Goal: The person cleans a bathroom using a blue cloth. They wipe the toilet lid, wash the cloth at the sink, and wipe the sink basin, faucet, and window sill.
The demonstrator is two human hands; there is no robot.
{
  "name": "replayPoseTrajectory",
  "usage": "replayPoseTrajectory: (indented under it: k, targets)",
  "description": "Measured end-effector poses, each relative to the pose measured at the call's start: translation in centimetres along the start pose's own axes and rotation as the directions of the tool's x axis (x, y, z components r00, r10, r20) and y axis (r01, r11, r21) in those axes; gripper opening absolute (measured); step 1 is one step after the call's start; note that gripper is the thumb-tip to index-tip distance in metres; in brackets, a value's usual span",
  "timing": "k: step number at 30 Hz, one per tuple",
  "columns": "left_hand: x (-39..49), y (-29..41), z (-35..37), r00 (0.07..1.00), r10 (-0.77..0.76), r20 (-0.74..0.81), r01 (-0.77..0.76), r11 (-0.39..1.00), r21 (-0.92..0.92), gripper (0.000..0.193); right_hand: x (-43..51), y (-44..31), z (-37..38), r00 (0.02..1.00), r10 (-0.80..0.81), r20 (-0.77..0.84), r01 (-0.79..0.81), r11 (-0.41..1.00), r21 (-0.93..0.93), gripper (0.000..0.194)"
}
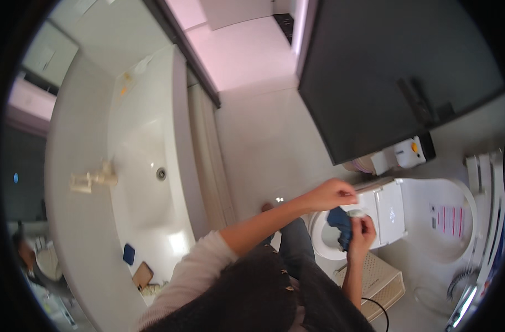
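Observation:
My right hand (362, 234) holds a crumpled dark blue cloth (340, 224), which hangs over the open toilet bowl, and its fingertips are at a small whitish item (357, 213), too blurred to name. Just above it is my left hand (331, 195), fingers curled and thumb close to them; whether something thin is pinched there cannot be made out. Below both hands lies the white toilet seat (318, 238), with the hinged white part (391, 211) of the toilet to its right.
A perforated beige plastic basket (377, 276) stands beside the toilet. On the left is a white washbasin (140, 186) with a beige faucet (94, 179). A dark door (385, 74) stands ajar at the upper right, near a white container (408, 152). A black cable (386, 317) curves by the basket.

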State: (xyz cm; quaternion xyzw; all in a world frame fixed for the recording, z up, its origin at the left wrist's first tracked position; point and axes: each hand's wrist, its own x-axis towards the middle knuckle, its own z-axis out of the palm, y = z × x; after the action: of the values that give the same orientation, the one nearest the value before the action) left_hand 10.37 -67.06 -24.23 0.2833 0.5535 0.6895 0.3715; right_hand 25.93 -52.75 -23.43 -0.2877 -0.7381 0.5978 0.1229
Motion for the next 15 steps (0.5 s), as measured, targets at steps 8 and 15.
replayPoseTrajectory:
  k: [8,15]
  targets:
    - [16.6,5.8,-4.5,0.977,0.2,0.072,-0.178,0.583,0.793,0.057,-0.1,3.5,-4.1,0.933,0.263,-0.247,-0.203,0.949,0.243,0.003]
    - [26.6,9.6,-5.4,0.977,0.207,-0.046,0.003,0.206,0.979,0.08,1.0,4.0,-5.2,0.899,0.362,-0.246,-0.275,0.904,0.328,0.011]
